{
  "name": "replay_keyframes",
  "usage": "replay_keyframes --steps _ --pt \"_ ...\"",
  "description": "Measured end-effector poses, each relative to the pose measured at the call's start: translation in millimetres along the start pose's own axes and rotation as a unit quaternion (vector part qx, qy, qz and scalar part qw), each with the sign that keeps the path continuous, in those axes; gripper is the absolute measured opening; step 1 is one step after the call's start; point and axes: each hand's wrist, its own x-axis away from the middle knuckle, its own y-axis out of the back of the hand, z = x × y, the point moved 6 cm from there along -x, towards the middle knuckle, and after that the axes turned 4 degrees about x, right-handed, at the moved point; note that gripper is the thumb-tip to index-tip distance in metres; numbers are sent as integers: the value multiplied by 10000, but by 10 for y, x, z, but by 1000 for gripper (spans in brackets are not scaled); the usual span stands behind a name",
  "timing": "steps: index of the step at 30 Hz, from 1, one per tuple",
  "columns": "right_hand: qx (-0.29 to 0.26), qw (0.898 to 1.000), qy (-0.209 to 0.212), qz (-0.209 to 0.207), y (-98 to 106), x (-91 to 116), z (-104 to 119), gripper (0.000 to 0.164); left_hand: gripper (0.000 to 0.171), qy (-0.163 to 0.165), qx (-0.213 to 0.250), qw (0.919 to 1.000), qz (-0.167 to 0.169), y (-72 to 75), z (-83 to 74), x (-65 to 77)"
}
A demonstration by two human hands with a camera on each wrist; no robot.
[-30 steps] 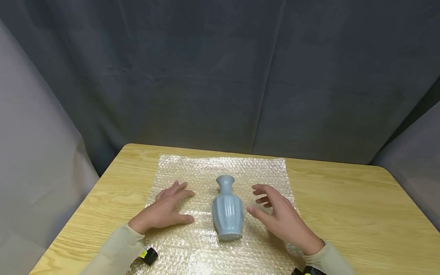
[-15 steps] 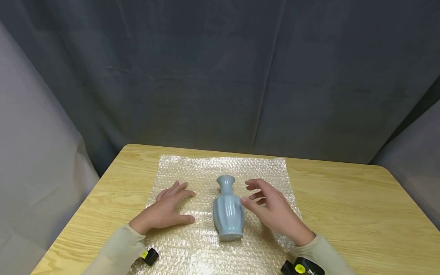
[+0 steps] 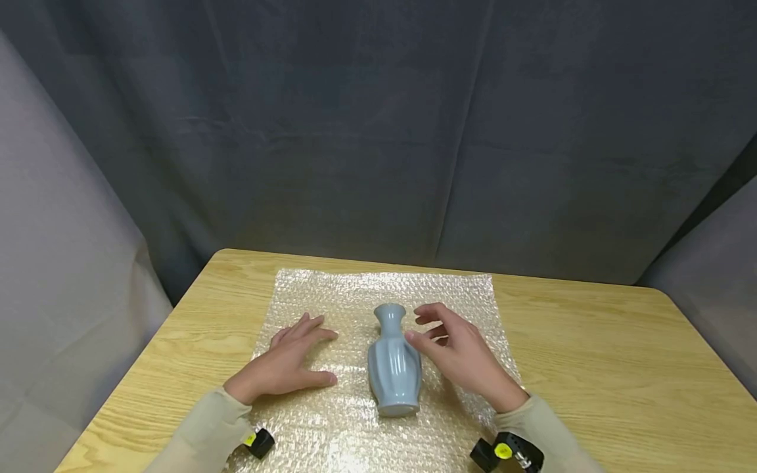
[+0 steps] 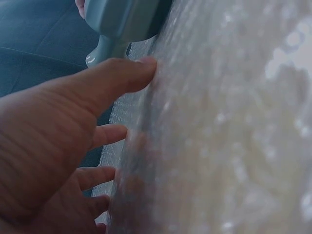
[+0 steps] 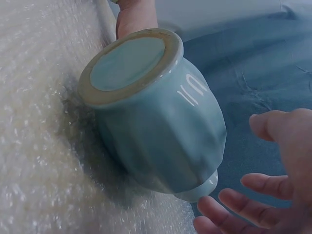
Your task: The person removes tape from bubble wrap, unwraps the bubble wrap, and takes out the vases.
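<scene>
A pale blue glazed vase (image 3: 395, 371) lies on its side on a sheet of bubble wrap (image 3: 331, 420), its flared mouth pointing away and its foot toward me. To its left my left hand (image 3: 286, 364) rests on the wrap with spread fingers; in the left wrist view the thumb (image 4: 122, 80) and fingertips meet the film. My right hand (image 3: 458, 348) hovers at the vase's right shoulder, fingers loosely bent, thumb overlapping the vase edge in the head view. From the right wrist, the unglazed foot ring (image 5: 173, 48) shows, and a gap separates thumb and fingers from the body.
Under the wrap is a wooden table (image 3: 597, 355) with rounded far corners. A dark grey curtain (image 3: 355, 131) hangs behind it, and pale cloth (image 3: 65, 282) flanks the left side. Each wrist carries a small black camera (image 3: 260, 443).
My right hand has shifted left and slightly away from me, closing in on the vase's shoulder and neck. The left hand and the vase have stayed in place.
</scene>
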Motion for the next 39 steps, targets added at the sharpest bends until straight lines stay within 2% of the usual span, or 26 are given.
replay_keyframes --steps 9,29,39 --pt "-42 9998 -194 39 -64 -57 1 47 75 7 6 10000 -5 -2 0 2" --pt "127 9976 -682 67 -218 -172 -73 40 74 20 99 9999 29 -6 19 -2" --pt "235 9937 -1055 310 -303 -195 -99 59 75 22 88 10000 5 -11 30 -6"
